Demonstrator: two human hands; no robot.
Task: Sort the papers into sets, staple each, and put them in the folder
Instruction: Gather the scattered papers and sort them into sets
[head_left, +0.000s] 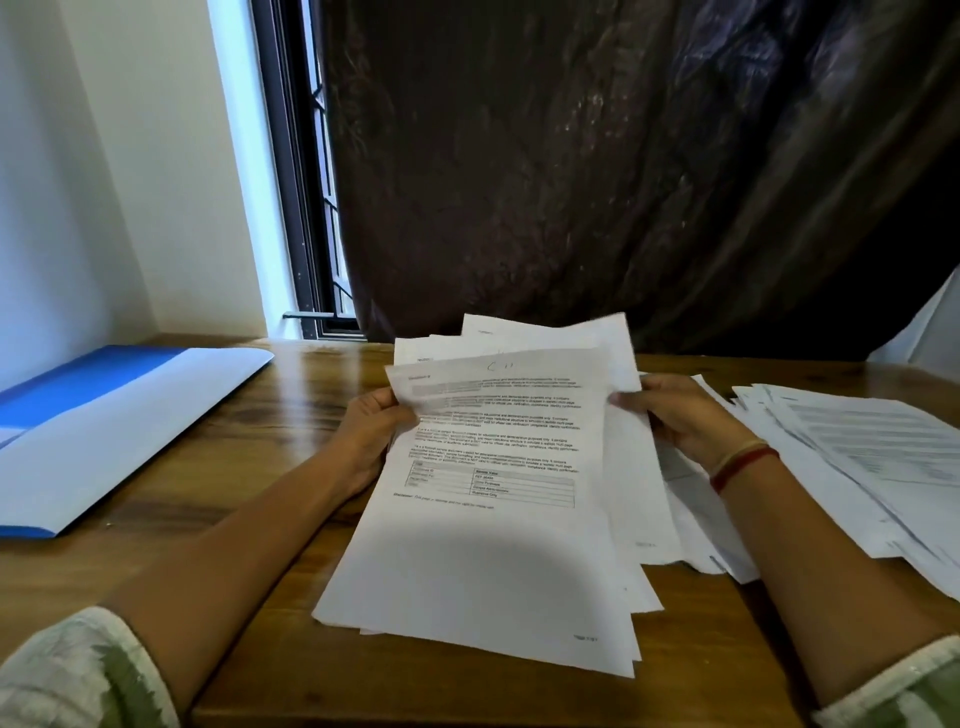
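A loose stack of printed papers (493, 519) lies tilted in front of me, its near end on the wooden table (249, 415). My left hand (371, 431) grips the stack's left edge near the top. My right hand (680, 415) pinches the right edge of the top sheet, which is lifted slightly off the sheets behind it. The top sheet shows paragraphs of text and a small table. An open blue and white folder (119, 421) lies flat at the left. No stapler is in view.
A second spread pile of printed sheets (852, 457) covers the table's right side, partly under my right forearm. A dark curtain (597, 171) hangs behind the table, with a window frame (301, 182) and white wall at the left.
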